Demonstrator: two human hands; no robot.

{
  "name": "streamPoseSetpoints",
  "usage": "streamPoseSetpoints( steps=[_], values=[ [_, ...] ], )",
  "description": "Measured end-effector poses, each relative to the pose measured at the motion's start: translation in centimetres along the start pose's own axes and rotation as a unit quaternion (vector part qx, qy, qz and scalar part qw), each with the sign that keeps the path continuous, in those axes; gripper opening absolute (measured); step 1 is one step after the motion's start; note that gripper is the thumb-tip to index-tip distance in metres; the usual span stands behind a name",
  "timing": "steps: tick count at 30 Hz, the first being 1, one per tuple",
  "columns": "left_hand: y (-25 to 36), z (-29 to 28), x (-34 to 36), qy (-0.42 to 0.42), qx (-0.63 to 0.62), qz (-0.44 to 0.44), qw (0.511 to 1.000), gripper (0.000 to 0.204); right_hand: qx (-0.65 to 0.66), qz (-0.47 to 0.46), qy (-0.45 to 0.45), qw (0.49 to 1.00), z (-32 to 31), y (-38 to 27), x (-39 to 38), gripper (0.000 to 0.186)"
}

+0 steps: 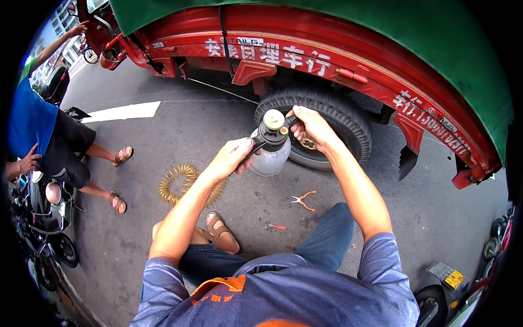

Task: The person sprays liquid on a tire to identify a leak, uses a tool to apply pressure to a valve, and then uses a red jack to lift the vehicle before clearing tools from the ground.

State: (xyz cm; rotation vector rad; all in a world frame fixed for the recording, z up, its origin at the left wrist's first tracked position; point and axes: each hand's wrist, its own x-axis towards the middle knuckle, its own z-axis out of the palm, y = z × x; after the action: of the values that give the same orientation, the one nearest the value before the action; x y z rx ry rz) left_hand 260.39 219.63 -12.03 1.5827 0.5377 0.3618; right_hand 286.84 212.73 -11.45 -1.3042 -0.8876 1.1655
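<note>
In front of me, before the wheel of a red cargo vehicle, I hold a pump spray bottle [271,161] with a cloudy, see-through body and a black head. My left hand [234,155] is closed round its black handle on the left side. At the other side of the head, my right hand [311,128] pinches the black nozzle part. Just behind the bottle is the black tyre [354,125], partly covered by the bottle and my right hand. On the ground below lie orange-handled pliers [303,200] and a small red-handled screwdriver [277,226].
A coiled yellowish air hose [173,182] lies on the ground, partly behind my left forearm. The red vehicle's side [185,35], under a green cover [348,13], spans the top. Another person [35,122] stands at left near parked motorbikes [57,212]. More vehicles stand at lower right.
</note>
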Motion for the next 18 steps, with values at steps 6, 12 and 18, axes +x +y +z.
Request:
streamPoseSetpoints(
  steps=[6, 12, 18],
  values=[
    [2.5, 0.2, 1.6, 0.087, -0.026, -0.088, 0.992, 0.05, -0.464, -0.305, 0.289, 0.78, -6.0, -0.5, 2.6, 0.027],
    [5.1, -0.1, 3.4, 0.086, -0.057, -0.075, 0.992, 0.052, -0.549, -0.296, 0.259, 0.738, -8.5, -0.9, 7.2, 0.026],
    [5.6, -0.7, 4.5, 0.087, -0.045, -0.075, 0.992, 0.054, -0.574, -0.274, 0.227, 0.737, -9.5, -0.1, 7.8, 0.031]
  ],
)
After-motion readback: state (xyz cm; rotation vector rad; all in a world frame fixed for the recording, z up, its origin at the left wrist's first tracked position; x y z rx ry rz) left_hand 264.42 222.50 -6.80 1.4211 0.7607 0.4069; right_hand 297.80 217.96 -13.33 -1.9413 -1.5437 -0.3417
